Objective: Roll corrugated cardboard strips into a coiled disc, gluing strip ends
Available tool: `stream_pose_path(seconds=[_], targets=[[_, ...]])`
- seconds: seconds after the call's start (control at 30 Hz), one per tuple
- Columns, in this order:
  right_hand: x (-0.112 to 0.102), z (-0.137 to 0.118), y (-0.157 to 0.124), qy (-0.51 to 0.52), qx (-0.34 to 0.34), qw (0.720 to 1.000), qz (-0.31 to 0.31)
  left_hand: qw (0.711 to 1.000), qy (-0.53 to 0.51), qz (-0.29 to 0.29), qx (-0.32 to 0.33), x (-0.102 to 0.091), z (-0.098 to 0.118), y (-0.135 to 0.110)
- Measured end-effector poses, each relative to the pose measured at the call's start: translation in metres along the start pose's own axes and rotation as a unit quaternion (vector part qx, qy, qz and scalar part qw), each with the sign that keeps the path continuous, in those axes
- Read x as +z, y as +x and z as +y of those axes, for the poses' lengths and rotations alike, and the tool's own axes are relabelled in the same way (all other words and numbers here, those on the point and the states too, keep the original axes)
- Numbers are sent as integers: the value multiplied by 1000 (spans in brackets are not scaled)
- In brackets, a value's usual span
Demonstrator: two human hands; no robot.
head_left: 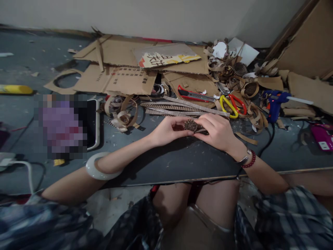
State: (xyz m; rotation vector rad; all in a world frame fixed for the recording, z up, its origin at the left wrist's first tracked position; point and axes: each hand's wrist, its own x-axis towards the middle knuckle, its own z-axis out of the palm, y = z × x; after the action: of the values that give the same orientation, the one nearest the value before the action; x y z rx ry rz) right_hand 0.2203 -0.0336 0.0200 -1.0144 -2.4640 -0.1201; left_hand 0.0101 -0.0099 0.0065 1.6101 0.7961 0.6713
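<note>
Between my hands, over the front of the dark table, is a small tight roll of corrugated cardboard strip (190,125), its spiral end facing up toward me. My left hand (166,130) is closed around the roll's left side with thumb and fingers. From the right, my right hand (216,131) pinches the roll and what looks like a strip's end at its edge; the fingertips partly hide it. Just behind my hands lie several flat corrugated strips (166,108). Loose curled strips (125,113) sit to the left of them.
A red utility knife (196,95) and scissors with yellow and red handles (229,107) lie behind my right hand. Farther right is a blue glue gun (275,104) with a cord. Cardboard sheets (125,78) cover the back. At left are a phone (94,121) and a yellow tube (17,89).
</note>
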Motion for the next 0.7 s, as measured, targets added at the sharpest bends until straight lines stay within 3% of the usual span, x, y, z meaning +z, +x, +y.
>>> stream_pose_path(seconds=[0.27, 0.53, 0.7], targets=[[-8, 13, 0, 37, -28, 996, -78, 998, 38, -38, -12, -2, 2, -2], [-3, 10, -2, 30, -25, 999, 9, 1000, -29, -7, 4, 0, 2, -2], [0, 6, -1, 1, -12, 1000, 25, 1000, -27, -5, 7, 0, -1, 0]])
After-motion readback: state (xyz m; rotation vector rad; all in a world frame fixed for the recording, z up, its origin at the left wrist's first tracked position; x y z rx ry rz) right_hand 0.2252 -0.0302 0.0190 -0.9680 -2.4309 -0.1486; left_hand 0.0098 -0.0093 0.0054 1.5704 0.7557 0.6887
